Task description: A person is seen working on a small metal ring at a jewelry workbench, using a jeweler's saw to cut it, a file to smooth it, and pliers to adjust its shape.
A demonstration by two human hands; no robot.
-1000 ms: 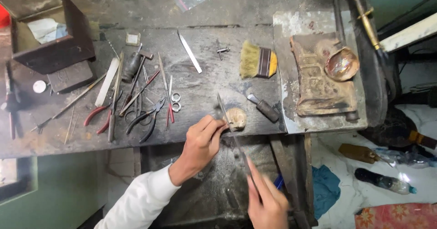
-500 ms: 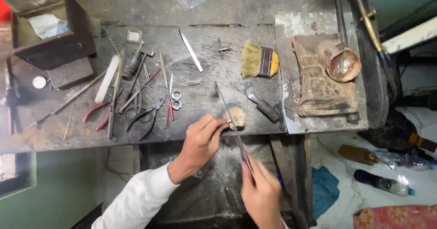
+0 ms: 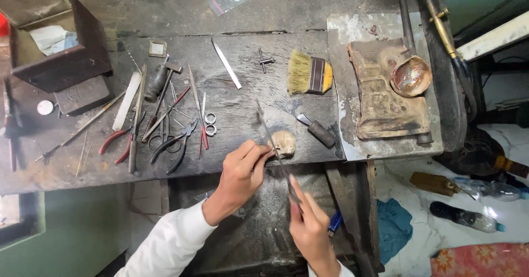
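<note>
A file [image 3: 274,144] is being gripped by the right hand [image 3: 309,228], slanting up across a peg [image 3: 283,143] at the bench [image 3: 242,103] edge. A small piece, too tiny to identify, is being pinched against the peg by the left hand [image 3: 241,173]. Pliers [image 3: 175,144] are lying beyond.

Dark, scarred wooden workbench [image 3: 165,12] fills upper & centre frame, w/ a rusty grey metal sheet [image 3: 341,40] laid over its right part. Dark wooden open box [image 3: 60,65] sits upper left. Green painted wall [image 3: 82,227] shows lower left & at upper right corner. Pale marbled floor [image 3: 430,227] lower right, w/ blue crumpled cloth [image 3: 394,224], plastic bottles [image 3: 468,217], red floral fabric [image 3: 479,260]. Light even, soft.
</note>
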